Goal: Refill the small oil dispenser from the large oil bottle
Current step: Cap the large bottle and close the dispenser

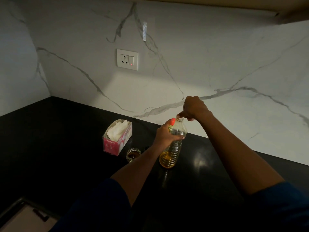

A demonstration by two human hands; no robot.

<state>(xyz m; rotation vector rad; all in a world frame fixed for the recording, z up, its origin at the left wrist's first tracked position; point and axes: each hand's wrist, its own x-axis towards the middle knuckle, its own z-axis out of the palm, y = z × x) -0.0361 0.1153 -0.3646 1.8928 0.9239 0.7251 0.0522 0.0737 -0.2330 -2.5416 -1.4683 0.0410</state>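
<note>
The large oil bottle (172, 151) stands upright on the black counter (66, 148), clear plastic with yellow oil in its lower part. My left hand (164, 134) grips its shoulder. Its red cap (173, 121) sits off the mouth, tilted to the left by my left thumb. My right hand (194, 108) hovers over the open mouth, fingers curled, fingertips pinching at the rim. The small oil dispenser (133, 154), a short glass jar without a lid, stands just left of the bottle, behind my left forearm.
A pink tissue box (117, 136) stands left of the jar. A small dark object (145, 147) lies behind the jar. A marble wall with a power socket (127, 59) backs the counter. A pale sink edge (21, 215) shows at bottom left.
</note>
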